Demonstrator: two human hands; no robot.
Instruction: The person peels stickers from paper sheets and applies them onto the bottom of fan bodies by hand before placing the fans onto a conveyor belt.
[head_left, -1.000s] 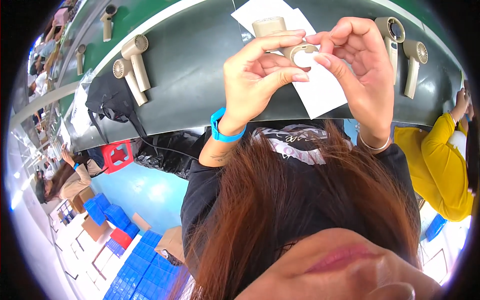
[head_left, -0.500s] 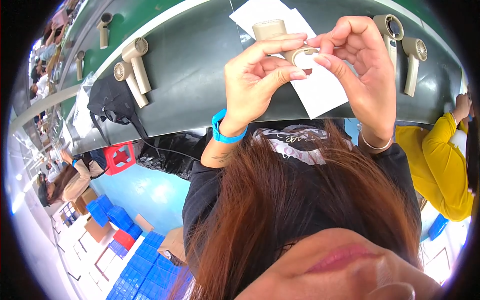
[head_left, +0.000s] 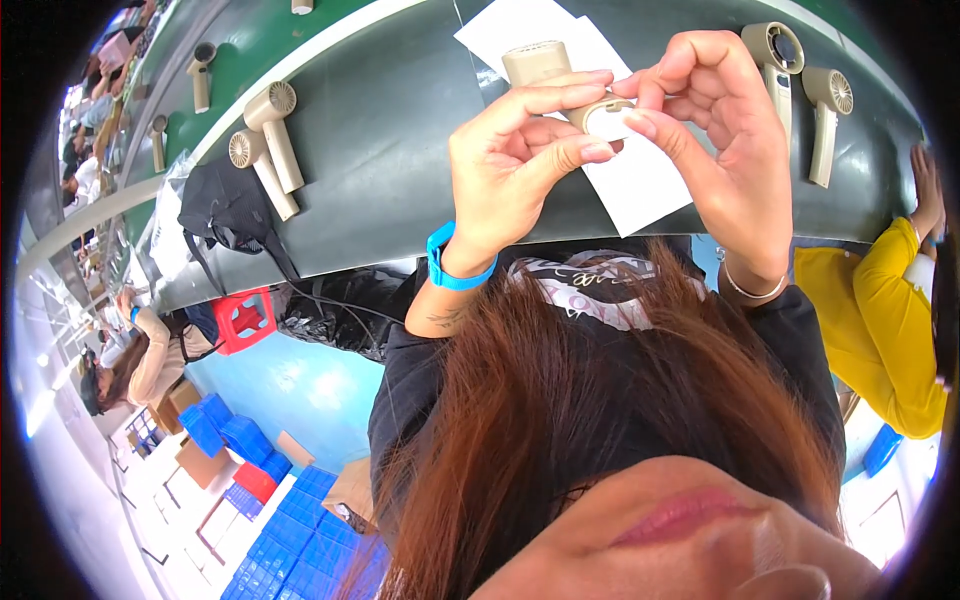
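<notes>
A beige handheld fan is in my left hand, whose fingers and thumb close round the handle from the left. Its handle end points toward me, and a thin white piece lies over that end face. From the right, my right hand pinches at the edge of this white piece with thumb and forefinger, the other fingers curled. Whether the piece is a sticker or a cap, I cannot tell. White paper sheets lie on the dark table below my hands, partly hidden by them.
Two beige fans lie on the table at left, beside a black bag. Two more fans lie at right. A green conveyor belt runs beyond. A co-worker's yellow sleeve is at right, a red stool at lower left.
The white piece now covers more of the fan's end face; the gap seen in it before has closed. Both hands keep nearly the same place. Another fan's end shows on the belt.
</notes>
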